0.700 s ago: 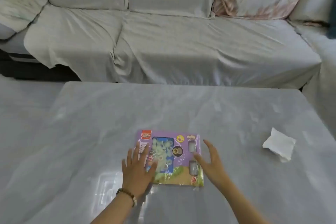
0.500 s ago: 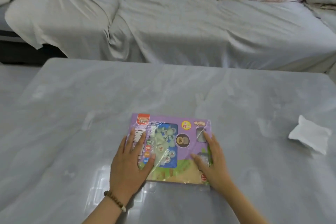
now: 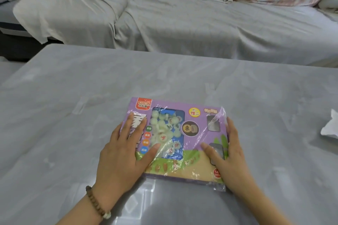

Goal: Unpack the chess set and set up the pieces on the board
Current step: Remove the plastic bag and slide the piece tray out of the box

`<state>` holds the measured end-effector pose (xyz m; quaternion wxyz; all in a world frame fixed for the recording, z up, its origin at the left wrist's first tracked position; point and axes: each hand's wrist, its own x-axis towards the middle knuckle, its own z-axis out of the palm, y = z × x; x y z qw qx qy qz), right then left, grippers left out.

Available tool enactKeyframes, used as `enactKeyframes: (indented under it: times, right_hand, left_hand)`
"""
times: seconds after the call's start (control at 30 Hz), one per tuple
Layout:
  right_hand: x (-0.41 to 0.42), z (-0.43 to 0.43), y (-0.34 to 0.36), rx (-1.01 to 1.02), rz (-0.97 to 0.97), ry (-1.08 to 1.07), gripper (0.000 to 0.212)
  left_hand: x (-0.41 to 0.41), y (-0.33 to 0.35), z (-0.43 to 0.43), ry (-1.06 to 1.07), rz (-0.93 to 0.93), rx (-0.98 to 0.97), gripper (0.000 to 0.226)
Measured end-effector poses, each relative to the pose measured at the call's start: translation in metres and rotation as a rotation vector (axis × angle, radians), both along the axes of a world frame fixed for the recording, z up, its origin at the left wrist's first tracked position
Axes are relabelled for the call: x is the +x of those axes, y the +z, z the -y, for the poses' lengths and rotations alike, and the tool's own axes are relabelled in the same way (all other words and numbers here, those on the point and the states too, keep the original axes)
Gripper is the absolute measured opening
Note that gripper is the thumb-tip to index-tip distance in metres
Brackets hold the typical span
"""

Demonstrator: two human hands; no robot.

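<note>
Chess set box (image 3: 193,166) sealed in film (image 3: 217,115); unpacking not begun.
Left hand (image 3: 120,155) and right hand (image 3: 231,159) rest on it, fingers (image 3: 128,126) straight.

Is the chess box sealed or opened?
Sealed: crinkled plastic wrap covers the chess box, and the pieces lie inside behind its window.

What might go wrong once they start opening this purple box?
1. The plastic film is loose and crinkled near the far right corner; a hard tear may jerk the box across the glossy table.
2. The round pieces lie jumbled behind the window, so they may spill and roll away once it opens.
3. The left hand and right hand only press flat on the box, so it may slip.
</note>
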<state>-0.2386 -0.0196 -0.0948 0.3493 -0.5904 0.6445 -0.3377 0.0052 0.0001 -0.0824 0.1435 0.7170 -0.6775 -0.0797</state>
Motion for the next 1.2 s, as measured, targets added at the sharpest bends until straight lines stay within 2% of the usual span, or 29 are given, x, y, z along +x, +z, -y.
enactKeyframes:
  times: [0.13, 0.2, 0.23, 0.33, 0.4, 0.43, 0.57, 0.67, 0.73, 0.83, 0.93, 1.03, 1.1, 1.2]
  right_hand:
    - [-0.001, 0.001, 0.001, 0.082, -0.112, -0.045, 0.102]
    - [0.0, 0.003, 0.004, 0.107, -0.094, -0.035, 0.094]
    - [0.001, 0.002, 0.008, 0.118, -0.011, -0.039, 0.084]
    - [0.0, -0.009, 0.024, 0.129, 0.395, -0.023, 0.047]
    - [-0.004, -0.016, 0.036, 0.139, 0.545, -0.053, 0.045]
    - [-0.005, -0.023, 0.044, 0.143, 0.557, -0.082, 0.048]
    - [-0.018, -0.044, 0.047, 0.249, 0.573, -0.192, 0.065]
    - [-0.032, -0.069, 0.055, 0.393, 0.658, -0.232, 0.046]
    - [-0.041, -0.08, 0.059, 0.459, 0.769, -0.209, 0.042]
    - [-0.047, -0.092, 0.063, 0.493, 0.848, -0.159, 0.046]
    - [-0.053, -0.102, 0.065, 0.536, 0.893, -0.168, 0.038]
    - [-0.057, -0.111, 0.064, 0.565, 0.935, -0.158, 0.036]
    - [-0.056, -0.114, 0.063, 0.562, 0.963, -0.138, 0.035]
    - [-0.051, -0.115, 0.065, 0.56, 1.009, -0.114, 0.045]
  left_hand:
    - [0.0, 0.003, -0.002, -0.002, 0.037, 0.02, 0.094]
    - [0.001, 0.003, -0.001, 0.001, 0.041, 0.04, 0.098]
    - [0.001, 0.004, -0.001, 0.0, 0.044, 0.046, 0.096]
    - [-0.001, 0.011, -0.007, -0.001, -0.011, 0.068, 0.079]
    - [0.0, 0.017, -0.014, 0.002, -0.155, 0.092, 0.068]
    - [0.0, 0.02, -0.02, 0.013, -0.26, 0.098, 0.067]
    - [0.0, 0.025, -0.034, 0.242, -0.864, 0.119, 0.073]
    - [-0.001, 0.038, -0.045, 0.313, -1.135, 0.326, 0.044]
    - [-0.001, 0.039, -0.05, 0.266, -1.198, 0.374, 0.036]
    - [-0.004, 0.036, -0.057, 0.212, -1.273, 0.334, 0.033]
    - [-0.005, 0.037, -0.065, 0.194, -1.277, 0.332, 0.031]
    - [-0.004, 0.028, -0.07, 0.28, -1.353, 0.372, 0.036]
    - [-0.008, 0.03, -0.075, 0.361, -1.4, 0.384, 0.027]
    - [-0.015, 0.031, -0.077, 0.457, -1.464, 0.298, 0.024]
